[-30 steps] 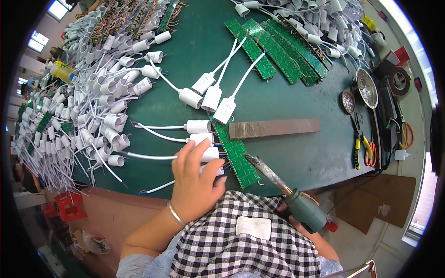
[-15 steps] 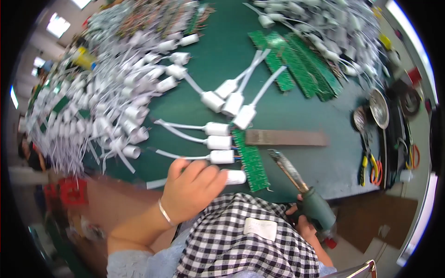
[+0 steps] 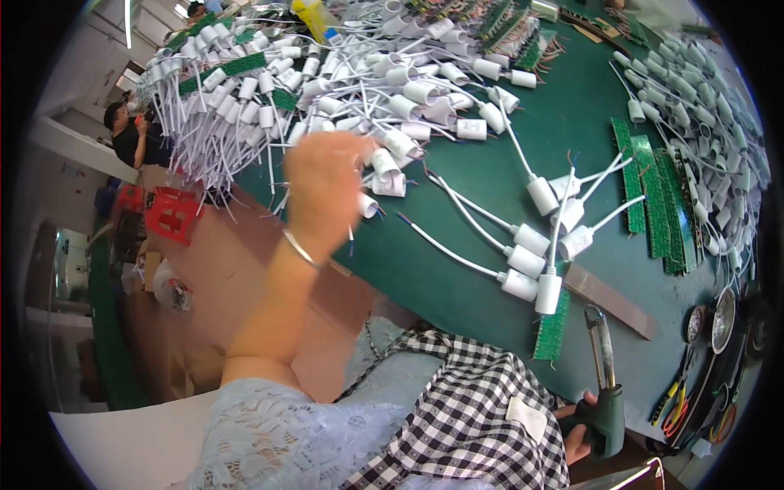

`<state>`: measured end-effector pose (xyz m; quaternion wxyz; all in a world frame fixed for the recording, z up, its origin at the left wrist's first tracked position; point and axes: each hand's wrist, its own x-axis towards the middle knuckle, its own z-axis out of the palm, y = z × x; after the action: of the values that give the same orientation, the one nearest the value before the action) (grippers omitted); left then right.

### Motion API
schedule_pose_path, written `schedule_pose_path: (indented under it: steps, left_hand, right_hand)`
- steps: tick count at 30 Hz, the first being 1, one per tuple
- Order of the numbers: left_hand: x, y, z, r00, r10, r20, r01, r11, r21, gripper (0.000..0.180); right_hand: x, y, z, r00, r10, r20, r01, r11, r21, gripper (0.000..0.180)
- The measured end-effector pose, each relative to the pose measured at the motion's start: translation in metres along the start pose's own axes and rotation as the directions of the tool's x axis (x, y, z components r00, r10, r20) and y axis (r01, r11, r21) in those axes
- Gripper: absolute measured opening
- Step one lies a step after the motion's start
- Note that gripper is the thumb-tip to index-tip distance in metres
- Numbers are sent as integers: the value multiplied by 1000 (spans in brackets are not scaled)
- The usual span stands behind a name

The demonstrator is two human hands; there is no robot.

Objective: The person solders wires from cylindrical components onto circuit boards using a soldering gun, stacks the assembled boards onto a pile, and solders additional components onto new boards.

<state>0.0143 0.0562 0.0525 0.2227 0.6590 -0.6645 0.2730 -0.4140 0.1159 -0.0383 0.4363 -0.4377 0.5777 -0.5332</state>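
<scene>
Green board (image 3: 552,331): right of lower centre in the frame, between the two hands and much nearer the right; white wired caps (image 3: 527,260) cluster at its upper end.
Right hand (image 3: 576,411): closed round the green grip of the soldering iron (image 3: 606,416), its tip pointing up just beside the board.
Left hand (image 3: 325,184): well apart, by the heap of white caps (image 3: 400,104), upper left; too blurred for me to tell if it holds one.
Brown bar (image 3: 611,302): on the table (image 3: 457,192), just beside the board.
</scene>
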Motion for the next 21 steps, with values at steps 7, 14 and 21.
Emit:
schedule_pose_path:
  steps: [7, 14, 21]
  left_hand:
    - [-7, -103, 26, 584, -733, 348, 779, 626, 11, 61]
    - [-5, -79, 13, 713, -554, 430, 688, 437, -579, 43]
    - [-22, 105, -9, 842, 58, 537, 370, 661, -652, 28]
  right_hand:
    - [5, -2, 7, 987, 29, 156, -36, 998, 44, 65]
    - [-15, 13, 9, 975, 91, -201, -36, 965, 259, 64]
    - [9, 3, -15, 949, 45, 312, -98, 983, 157, 64]
